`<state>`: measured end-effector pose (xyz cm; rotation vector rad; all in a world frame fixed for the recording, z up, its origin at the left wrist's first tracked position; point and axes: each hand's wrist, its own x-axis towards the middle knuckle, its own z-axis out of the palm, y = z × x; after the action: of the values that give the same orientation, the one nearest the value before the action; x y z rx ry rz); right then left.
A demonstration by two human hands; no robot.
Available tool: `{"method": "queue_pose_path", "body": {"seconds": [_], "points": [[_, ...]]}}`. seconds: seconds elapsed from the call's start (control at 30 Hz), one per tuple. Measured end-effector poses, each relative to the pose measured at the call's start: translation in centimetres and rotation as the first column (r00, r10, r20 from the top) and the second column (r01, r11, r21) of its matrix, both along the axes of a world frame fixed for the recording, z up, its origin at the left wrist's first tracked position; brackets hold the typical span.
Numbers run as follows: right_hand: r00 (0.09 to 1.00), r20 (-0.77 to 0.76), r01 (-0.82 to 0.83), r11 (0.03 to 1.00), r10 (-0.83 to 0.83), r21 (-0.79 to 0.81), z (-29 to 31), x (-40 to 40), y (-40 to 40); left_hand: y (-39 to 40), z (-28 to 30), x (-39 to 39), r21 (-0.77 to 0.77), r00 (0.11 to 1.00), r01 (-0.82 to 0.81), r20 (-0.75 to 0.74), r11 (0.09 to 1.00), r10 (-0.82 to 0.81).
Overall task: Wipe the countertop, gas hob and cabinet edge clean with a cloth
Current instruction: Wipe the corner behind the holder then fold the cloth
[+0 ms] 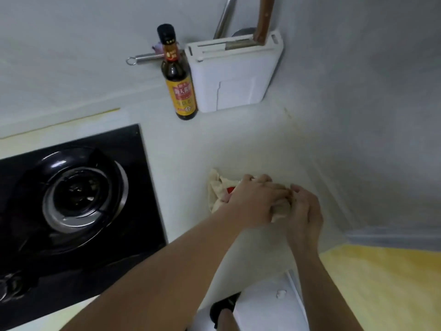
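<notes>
Both hands meet on a crumpled cream cloth (218, 187) that lies on the pale countertop (191, 144), close to the wall on the right. The left hand (256, 199) lies over the cloth with fingers curled down onto it, gripping the bunched fabric; the right hand (304, 209) touches it from the right side, its fingers also bent round a fold of the same cloth, the two sets of knuckles touching. A loose flap of the cloth spreads out beyond the left hand's fingertips, showing a small red patch. Well to the left of the grip sits the black gas hob (78, 199) with its round burner. Beyond the hands, against the back wall, stand a dark sauce bottle (179, 77) and, just beside it on the right, a white utensil holder (235, 75) with a wooden handle sticking up. Nearer than the grip, below the forearms, the white cabinet edge (269, 304) shows
</notes>
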<state>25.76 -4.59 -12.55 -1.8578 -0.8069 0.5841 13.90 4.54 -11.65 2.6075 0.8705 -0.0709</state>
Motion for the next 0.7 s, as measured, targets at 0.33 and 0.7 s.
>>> {"method": "queue_pose_path", "body": {"seconds": [0.33,0.7], "points": [[0.956,0.139,-0.240,0.962,0.257,-0.126,0.5,-11.5,-7.0,-9.2,-0.1,-13.4,-0.039,0.992,-0.123,0.026,0.992,0.124],[0.934,0.135,-0.289,0.920,0.332,-0.267,2.4,-18.8,-15.8,-15.8,1.5,-20.4,0.027,0.998,0.039,0.055,0.999,-0.041]]}}
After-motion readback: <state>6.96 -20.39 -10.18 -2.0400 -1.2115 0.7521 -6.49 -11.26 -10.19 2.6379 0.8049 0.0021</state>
